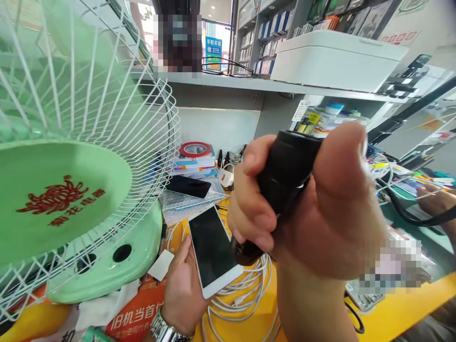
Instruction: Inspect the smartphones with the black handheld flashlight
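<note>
My left hand (183,287), with a metal-banded watch (166,327) on its wrist, grips a white smartphone (213,251) by its left edge. The phone's dark screen faces up and is tilted toward me. Close to the camera, my right hand (331,223) is wrapped around a black flashlight (287,168), its wide end up and its lower end near the phone's right edge. Whether the flashlight is lit does not show. Coiled white cables (245,304) lie beneath the phone and the right wrist.
A green fan (64,190) with a white wire guard fills the left side. Behind the phone lie another black phone (188,186) and red tape (195,149). A white box (335,61) stands on the shelf. At far right is another person's hand (436,199).
</note>
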The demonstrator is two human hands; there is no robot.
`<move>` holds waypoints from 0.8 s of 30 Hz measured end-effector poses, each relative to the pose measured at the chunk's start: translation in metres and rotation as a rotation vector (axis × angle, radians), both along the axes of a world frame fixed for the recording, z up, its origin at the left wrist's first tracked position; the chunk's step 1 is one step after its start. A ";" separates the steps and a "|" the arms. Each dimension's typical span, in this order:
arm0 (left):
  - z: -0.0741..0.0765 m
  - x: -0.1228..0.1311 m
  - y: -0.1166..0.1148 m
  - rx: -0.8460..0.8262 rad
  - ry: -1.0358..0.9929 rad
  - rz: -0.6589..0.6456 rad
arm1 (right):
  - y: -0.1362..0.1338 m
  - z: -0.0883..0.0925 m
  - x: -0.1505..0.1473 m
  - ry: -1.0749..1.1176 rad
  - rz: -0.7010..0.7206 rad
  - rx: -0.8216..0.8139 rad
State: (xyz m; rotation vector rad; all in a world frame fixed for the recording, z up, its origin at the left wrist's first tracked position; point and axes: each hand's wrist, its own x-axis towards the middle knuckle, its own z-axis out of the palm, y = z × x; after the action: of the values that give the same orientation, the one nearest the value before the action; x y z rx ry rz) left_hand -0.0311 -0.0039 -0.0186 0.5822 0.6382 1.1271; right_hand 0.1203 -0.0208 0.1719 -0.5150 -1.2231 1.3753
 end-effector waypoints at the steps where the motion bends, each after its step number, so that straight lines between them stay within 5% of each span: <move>1: 0.004 -0.001 0.000 -0.014 0.023 0.002 | 0.000 0.001 -0.001 -0.003 -0.026 -0.020; 9: 0.033 0.011 -0.005 -0.208 -0.152 -0.101 | 0.000 0.005 -0.004 -0.006 -0.017 -0.065; 12: 0.031 0.014 -0.007 -0.220 -0.236 -0.049 | 0.002 0.004 -0.003 -0.037 -0.025 -0.046; 16: 0.023 0.012 -0.006 -0.276 -0.395 -0.187 | 0.001 0.007 -0.004 -0.116 -0.141 -0.045; 24: 0.028 0.014 -0.007 -0.232 -0.470 -0.241 | 0.000 0.004 -0.004 0.013 -0.039 -0.040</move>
State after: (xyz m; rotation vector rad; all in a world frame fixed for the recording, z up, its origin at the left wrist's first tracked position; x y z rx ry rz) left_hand -0.0175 -0.0113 0.0096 0.1754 0.2754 0.9030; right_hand 0.1159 -0.0209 0.1762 -0.5540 -1.1712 1.3708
